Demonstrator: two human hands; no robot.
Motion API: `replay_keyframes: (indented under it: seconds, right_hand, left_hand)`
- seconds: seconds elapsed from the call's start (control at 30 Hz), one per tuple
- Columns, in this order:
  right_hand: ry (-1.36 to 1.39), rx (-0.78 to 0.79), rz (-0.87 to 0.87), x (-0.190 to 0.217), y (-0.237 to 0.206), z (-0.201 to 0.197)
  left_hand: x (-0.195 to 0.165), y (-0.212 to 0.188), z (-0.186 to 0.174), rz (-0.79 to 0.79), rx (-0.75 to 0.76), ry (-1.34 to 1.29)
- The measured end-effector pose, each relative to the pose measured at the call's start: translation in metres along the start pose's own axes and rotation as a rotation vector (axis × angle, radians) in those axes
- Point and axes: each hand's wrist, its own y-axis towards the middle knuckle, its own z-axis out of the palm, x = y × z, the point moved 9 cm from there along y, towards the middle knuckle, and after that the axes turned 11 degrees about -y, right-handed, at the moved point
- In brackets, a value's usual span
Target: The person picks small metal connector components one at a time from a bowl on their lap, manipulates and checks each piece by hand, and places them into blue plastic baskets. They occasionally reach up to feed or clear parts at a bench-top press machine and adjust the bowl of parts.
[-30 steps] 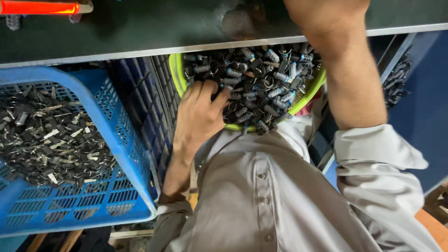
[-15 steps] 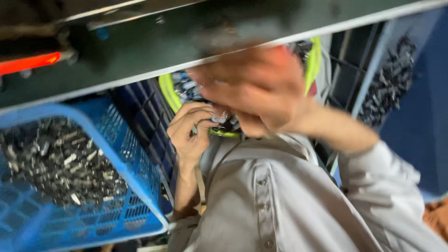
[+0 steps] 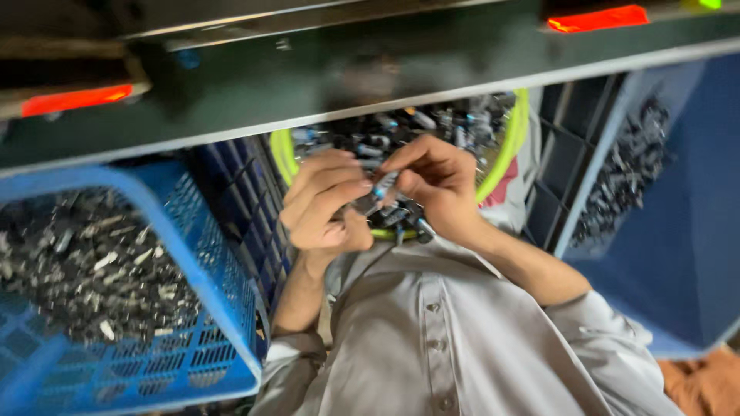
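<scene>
A yellow-green rimmed bowl (image 3: 515, 139) full of small dark metal parts rests in my lap under the bench edge. Both hands meet just above its near rim. My left hand (image 3: 322, 206) is curled around a small dark part with a blue tip (image 3: 380, 192). My right hand (image 3: 433, 181) pinches the same part's upper end between thumb and forefinger. The picture is motion-blurred, so the part's exact shape is unclear.
A blue plastic basket (image 3: 220, 308) of small grey metal pieces stands at the left. A dark blue bin (image 3: 678, 231) with more parts is at the right. A dark bench edge (image 3: 385, 69) with red strips crosses the top. My grey shirt (image 3: 447, 347) fills the bottom.
My right hand came down from above the bench to join the left hand. The left hand lifted out of the bowl's parts with a piece. The view shifted.
</scene>
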Motion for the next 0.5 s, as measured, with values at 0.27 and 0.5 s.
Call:
replay_keyframes:
  seconds: [0.27, 0.5]
  right_hand:
    - [0.032, 0.054, -0.097, -0.003, 0.023, -0.002]
    - [0.499, 0.111, 0.151, -0.017, 0.03, 0.004]
  left_hand:
    - [-0.015, 0.018, 0.012, 0.145, 0.272, 0.248]
    - [-0.05, 0.018, -0.035, 0.021, 0.01, 0.041]
